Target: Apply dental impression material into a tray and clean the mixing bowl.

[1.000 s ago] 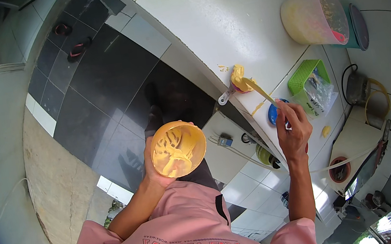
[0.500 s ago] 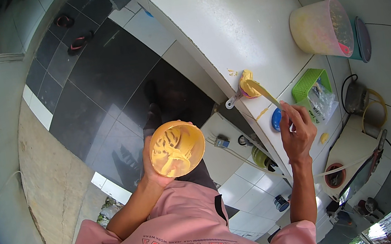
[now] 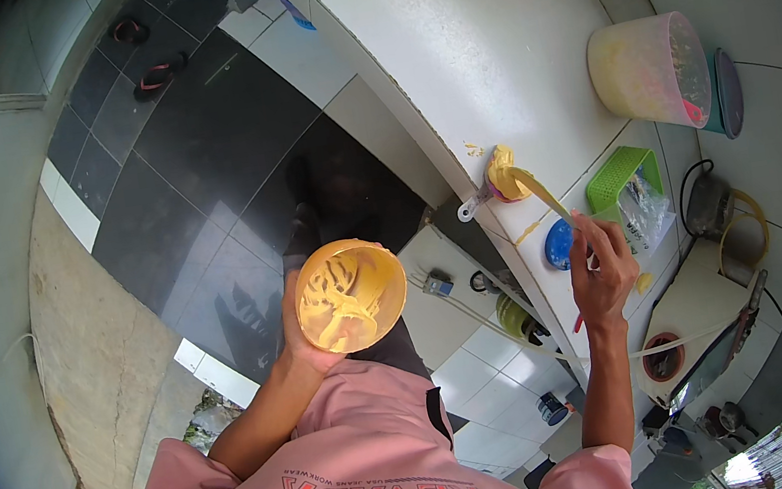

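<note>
My left hand [image 3: 301, 344] is wrapped round the side of an orange-yellow bowl [image 3: 380, 278], held in front of my body with its mouth tilted up. Thick yellow cream [image 3: 343, 314] is smeared over the bowl's bottom and wall. Over the counter, my right hand [image 3: 602, 263] grips the end of a flat yellow spatula [image 3: 548, 195] between thumb and fingers. The spatula's far end touches a heap of yellow cream [image 3: 504, 172] piled on a small measuring cup. That cup's pale handle [image 3: 470, 208] sticks out past the counter's edge.
Beside my right hand lie a blue lid [image 3: 559, 245] and a green basket [image 3: 616, 178] holding plastic bags. A large cream-smeared tub [image 3: 640, 71] rests farther back on the white counter [image 3: 472, 40]. A kitchen scale [image 3: 691, 326] appears at right. Sandals [image 3: 156, 78] lie on the dark floor.
The view has shifted slightly, so the counter things appear a little lower and to the right. Both hands keep their holds, and the spatula still touches the cream.
</note>
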`<state>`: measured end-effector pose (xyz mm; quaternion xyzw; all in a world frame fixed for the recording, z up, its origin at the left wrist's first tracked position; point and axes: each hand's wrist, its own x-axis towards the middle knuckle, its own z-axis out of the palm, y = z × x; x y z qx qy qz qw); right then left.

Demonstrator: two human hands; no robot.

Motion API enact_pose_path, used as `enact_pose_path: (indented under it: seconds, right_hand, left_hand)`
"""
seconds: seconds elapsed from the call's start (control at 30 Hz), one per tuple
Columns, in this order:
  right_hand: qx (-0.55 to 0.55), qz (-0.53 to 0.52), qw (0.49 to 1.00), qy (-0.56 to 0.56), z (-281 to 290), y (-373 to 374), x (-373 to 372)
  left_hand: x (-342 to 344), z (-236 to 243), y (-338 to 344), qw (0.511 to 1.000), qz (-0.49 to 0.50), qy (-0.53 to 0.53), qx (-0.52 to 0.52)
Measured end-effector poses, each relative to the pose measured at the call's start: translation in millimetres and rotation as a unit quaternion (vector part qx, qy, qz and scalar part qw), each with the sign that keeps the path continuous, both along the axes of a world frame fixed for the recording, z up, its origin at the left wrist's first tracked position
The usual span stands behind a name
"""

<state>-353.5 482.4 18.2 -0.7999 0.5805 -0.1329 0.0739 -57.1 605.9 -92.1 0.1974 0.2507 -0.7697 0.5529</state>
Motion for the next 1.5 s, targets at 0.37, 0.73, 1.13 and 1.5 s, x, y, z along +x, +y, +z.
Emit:
enact_pose_path:
  seconds: [0.37, 0.73, 1.13, 1.5]
  right_hand:
    - [-0.007, -0.002, 1.0, -0.01, -5, -4, 1]
    - [-0.02, 0.002, 1.0, -0.021, -7, -8, 0]
    - [0.158, -0.17, 0.942, -0.242, 76, 23, 1]
    - [-0.049, 0.132, 0.989, 0.05, 118, 30, 67]
  left_hand:
    - [0, 3, 0, 0.99, -0.003, -0.02, 0.142]
    - [-1, -4, 6, 0.992, 0.005, -0.014, 0.122]
    - [-1, 45, -38, 0.999, -0.037, 0.003, -0.003]
    - [-23, 128, -89, 0.989, -0.064, -0.097, -0.093]
